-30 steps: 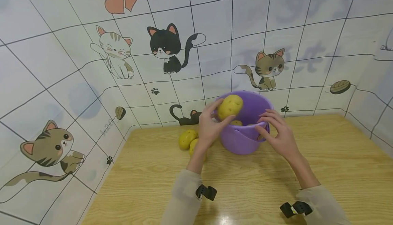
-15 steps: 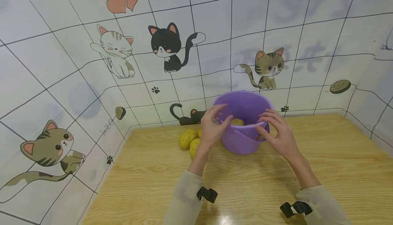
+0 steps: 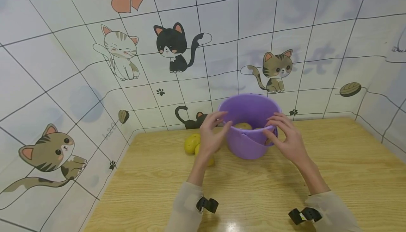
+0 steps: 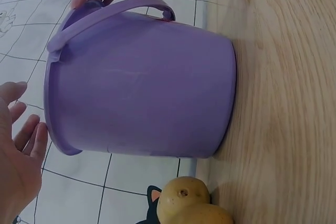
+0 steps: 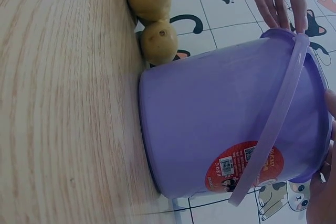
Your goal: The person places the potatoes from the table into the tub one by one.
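Observation:
A purple bucket [image 3: 247, 147] stands upright on the wooden table, its handle hanging down over the front side. Inside it a potato [image 3: 243, 126] shows near the front rim. My left hand [image 3: 211, 133] is at the bucket's left rim, holding nothing, with fingers relaxed and apart. The right hand [image 3: 288, 137] grips the right side of the rim, thumb outside. Yellow potatoes [image 3: 191, 144] lie on the table left of the bucket, partly hidden behind my left hand and wrist. In the left wrist view, potatoes [image 4: 184, 195] sit beside the bucket's base.
The table [image 3: 152, 189] runs back to a wall [image 3: 222, 24] covered in cat drawings and grid lines, close behind the bucket. A side wall [image 3: 47, 84] rises at the left. A red label [image 5: 226, 166] is stuck on the bucket's side.
A second ago my left hand held a potato over the bucket's rim; that potato was let go into the bucket. The left hand has since drawn back left. My right hand stays on the rim.

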A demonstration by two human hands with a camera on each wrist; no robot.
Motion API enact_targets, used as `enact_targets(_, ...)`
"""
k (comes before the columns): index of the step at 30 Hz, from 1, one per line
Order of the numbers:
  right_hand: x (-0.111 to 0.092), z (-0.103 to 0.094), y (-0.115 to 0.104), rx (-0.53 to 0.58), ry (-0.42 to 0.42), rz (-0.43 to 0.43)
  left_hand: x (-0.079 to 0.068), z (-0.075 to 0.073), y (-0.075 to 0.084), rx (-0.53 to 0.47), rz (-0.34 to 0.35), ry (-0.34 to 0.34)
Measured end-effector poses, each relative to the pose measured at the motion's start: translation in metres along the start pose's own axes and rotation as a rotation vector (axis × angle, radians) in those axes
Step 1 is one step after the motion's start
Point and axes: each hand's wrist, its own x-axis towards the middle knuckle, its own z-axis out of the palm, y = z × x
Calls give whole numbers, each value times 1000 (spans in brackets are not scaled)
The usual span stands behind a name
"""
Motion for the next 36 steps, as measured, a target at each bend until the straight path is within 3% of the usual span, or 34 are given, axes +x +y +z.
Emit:
enact_targets(3,0,0,0,5,1,2,-3,-5,4,-40,-21,12)
enact_targets(7,1,0,0,9,-2,8,-4,-12,22,-68,-66,15)
enact_targets(11,2,-1,-1,9,-1,17,-6,-19,35,-20,-105,5)
enact_targets(17,3,0,-1,9,8,20,-13,-29,39,51,-181,-29)
enact_targets(21,4,1,1,10,16,11,-18,-35,35,98,-236,-60)
enact_targets(29,3,3,3,11,16,17,-33,-50,-10,176,-304,-96)
enact_targets(35,4,2,0,18,9,25,-42,-60,-20,208,-298,-150)
enact_targets(36,4,1,0,19,9,25,-42,-60,-15,213,-300,-155)
